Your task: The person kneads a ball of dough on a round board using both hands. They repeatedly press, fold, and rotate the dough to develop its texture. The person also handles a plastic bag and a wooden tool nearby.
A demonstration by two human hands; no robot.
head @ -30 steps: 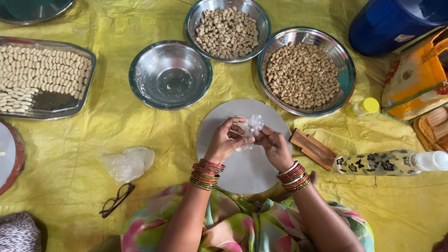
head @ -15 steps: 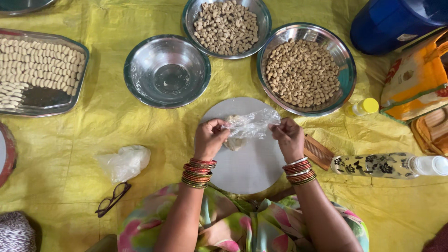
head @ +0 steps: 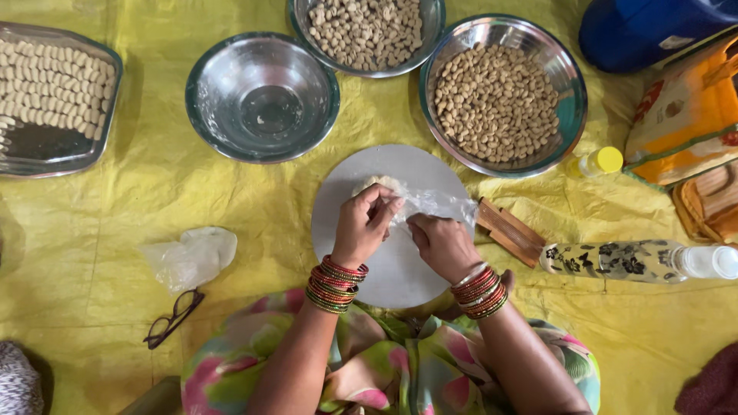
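Note:
A round white board (head: pixel 400 265) lies on the yellow sheet in front of me. A pale lump of dough (head: pixel 377 184) sits at the board's far side, partly under a thin clear plastic film (head: pixel 438 204). My left hand (head: pixel 365 227) presses down on the film right by the dough, fingers bent. My right hand (head: pixel 442 244) pinches the film beside it. Both wrists carry stacks of red and gold bangles.
An empty steel bowl (head: pixel 261 96) stands back left. Two steel bowls (head: pixel 500 96) (head: pixel 365 34) and a tray (head: pixel 50 96) hold small shaped dough pieces. A wooden tool (head: pixel 509 230), patterned bottle (head: pixel 615 260), yellow-capped bottle (head: pixel 596 161), crumpled plastic (head: pixel 188 257) and eyeglasses (head: pixel 173 317) lie around.
The film was first bunched between both hands above the board, then stretched out wide. Now both hands have come down with it onto the board beside the dough.

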